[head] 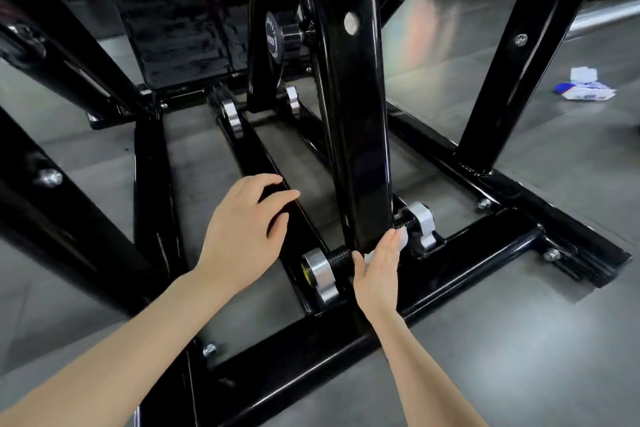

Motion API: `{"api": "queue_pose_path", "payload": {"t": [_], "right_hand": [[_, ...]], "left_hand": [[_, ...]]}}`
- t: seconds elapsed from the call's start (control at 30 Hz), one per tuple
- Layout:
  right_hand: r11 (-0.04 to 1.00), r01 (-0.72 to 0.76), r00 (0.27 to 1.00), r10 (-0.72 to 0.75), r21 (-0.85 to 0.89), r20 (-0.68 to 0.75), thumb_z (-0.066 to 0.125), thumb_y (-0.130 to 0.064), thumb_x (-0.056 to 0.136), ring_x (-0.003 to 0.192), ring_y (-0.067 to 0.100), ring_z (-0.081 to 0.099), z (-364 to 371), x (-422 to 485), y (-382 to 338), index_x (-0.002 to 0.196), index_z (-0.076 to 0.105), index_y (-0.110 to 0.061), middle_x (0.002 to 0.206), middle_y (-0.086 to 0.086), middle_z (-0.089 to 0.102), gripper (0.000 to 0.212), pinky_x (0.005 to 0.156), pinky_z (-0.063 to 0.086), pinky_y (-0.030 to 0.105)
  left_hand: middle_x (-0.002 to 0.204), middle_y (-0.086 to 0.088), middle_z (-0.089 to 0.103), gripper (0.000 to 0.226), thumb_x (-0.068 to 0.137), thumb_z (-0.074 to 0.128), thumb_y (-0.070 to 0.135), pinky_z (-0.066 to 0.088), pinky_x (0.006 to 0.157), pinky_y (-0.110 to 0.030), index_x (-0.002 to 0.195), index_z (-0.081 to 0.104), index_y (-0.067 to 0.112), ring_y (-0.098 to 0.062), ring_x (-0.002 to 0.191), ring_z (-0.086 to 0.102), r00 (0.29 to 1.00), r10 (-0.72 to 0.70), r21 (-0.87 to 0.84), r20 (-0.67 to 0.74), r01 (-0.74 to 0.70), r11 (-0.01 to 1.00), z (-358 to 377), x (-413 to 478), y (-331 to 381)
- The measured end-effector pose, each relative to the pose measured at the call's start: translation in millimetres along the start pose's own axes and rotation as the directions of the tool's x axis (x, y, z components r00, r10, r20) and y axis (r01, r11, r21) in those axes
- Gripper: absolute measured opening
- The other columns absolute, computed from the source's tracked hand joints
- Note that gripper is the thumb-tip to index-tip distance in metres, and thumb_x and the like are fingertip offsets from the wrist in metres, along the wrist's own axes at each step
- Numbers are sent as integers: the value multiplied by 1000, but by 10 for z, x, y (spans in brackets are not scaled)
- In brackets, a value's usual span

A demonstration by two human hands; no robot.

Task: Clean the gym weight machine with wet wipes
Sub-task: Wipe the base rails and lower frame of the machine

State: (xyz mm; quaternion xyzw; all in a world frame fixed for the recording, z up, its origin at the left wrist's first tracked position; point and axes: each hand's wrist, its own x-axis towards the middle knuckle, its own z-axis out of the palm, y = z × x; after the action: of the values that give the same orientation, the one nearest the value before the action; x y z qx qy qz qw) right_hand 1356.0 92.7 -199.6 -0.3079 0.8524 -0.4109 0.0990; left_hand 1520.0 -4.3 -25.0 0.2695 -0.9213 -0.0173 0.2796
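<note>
My right hand [377, 270] presses a white wipe [403, 239] flat against the foot of the machine's black upright [349, 107]; my left hand [242, 236] hovers open, empty. Grey gym floor [485, 340]; wipe pack [585, 88] lies well away.

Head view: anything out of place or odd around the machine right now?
Only the wet wipes pack: it lies on the floor to the right, outside the frame, open with a sheet sticking up. The right hand presses a wipe to the black upright. No visible damage or spills.
</note>
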Motion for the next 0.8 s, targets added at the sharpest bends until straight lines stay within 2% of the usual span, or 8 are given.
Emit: {"api": "queue_pose_path", "payload": {"t": [0.13,0.23,0.3,0.43,0.5,0.63,0.73,0.8], "right_hand": [[966,6,999,-14,-258,-31,31,-27,101,144,32,-6,84,-69,115,143,-4,9,154,27,-2,66,117,-3,32],[892,-31,998,53,-451,36,18,-29,101,145,28,-8,82,-187,170,144,-7,7,155,22,-3,61,119,-2,35],[829,37,991,41,-558,127,15,-28,101,145,26,-9,43,-294,193,146,-6,3,156,18,-4,59,118,-2,38],[792,125,974,16,-597,226,29,-20,99,146,23,-2,-58,-416,176,149,2,-4,157,12,2,59,118,-1,39],[773,221,960,-63,-594,274,42,-16,95,145,26,5,-41,-552,144,149,11,-6,156,12,12,63,118,3,41],[775,342,928,-188,-532,322,80,-7,60,127,32,47,118,-1097,91,132,49,-1,136,15,51,78,110,32,44],[735,456,879,-284,-502,382,82,-11,56,125,34,49,191,-1412,81,131,48,0,135,16,51,83,111,20,45],[674,561,815,-350,-481,461,76,-23,69,127,33,47,256,-1568,-1,132,48,0,138,17,48,73,109,17,45]], "left_hand": [[111,0,61,32,77,70,7,38,87,-27,106,70,19,-23,104,56,986,-150,-12,80,151,988,206,-440,-115],[111,0,61,31,76,70,7,39,85,-27,105,71,19,-23,105,56,964,-186,18,190,186,982,342,-691,-184],[112,0,61,30,77,69,8,40,85,-28,105,71,20,-23,107,55,952,-192,18,238,193,981,361,-765,-188],[110,-3,62,30,75,71,6,45,83,-31,102,72,18,-24,104,57,956,-172,16,238,173,985,344,-830,-224],[108,-3,63,30,73,73,5,44,82,-30,100,72,18,-25,102,58,957,-180,18,228,180,983,314,-871,-261],[111,-4,62,29,75,71,7,42,83,-30,102,72,18,-25,104,56,954,-190,22,231,190,982,247,-959,-335],[114,-4,61,28,78,69,8,42,84,-31,104,71,18,-26,107,55,947,-212,18,241,214,977,205,-1025,-406],[114,-5,61,28,78,68,8,43,85,-33,104,71,18,-26,109,54,944,-221,21,246,223,975,182,-1070,-447]]}}
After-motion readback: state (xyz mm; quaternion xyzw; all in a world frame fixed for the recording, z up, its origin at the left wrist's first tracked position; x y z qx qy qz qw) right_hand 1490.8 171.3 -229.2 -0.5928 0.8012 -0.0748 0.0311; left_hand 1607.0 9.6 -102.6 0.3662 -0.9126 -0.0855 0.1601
